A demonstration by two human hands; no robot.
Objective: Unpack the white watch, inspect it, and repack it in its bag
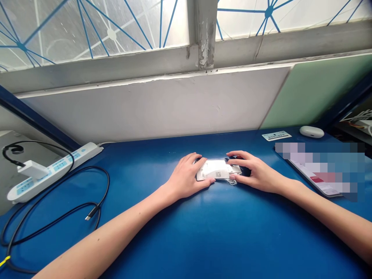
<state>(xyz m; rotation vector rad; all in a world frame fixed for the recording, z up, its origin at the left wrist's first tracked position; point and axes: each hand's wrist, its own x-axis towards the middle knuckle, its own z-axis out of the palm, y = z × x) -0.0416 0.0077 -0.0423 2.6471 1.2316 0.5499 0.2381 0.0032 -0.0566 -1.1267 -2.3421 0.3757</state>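
Note:
A small flat package (213, 169) with a white printed label lies on the blue table, at the middle of the head view. Shiny clear edges show around it, and a dark part shows at its right end. My left hand (186, 174) grips the left end, thumb along the near edge and fingers over the far edge. From the other side, my right hand (254, 170) is closed round the right end, its fingers curved over the dark part. What is inside the package I cannot make out.
On the left lie a white power strip (61, 166) with a charger plug (33, 170) and a looped black cable (107, 182). A white earbud case (311, 131), a small printed card (276, 135) and a tablet-like device (314, 174), partly blurred, are at the right. A wall panel (162, 104) bounds the back.

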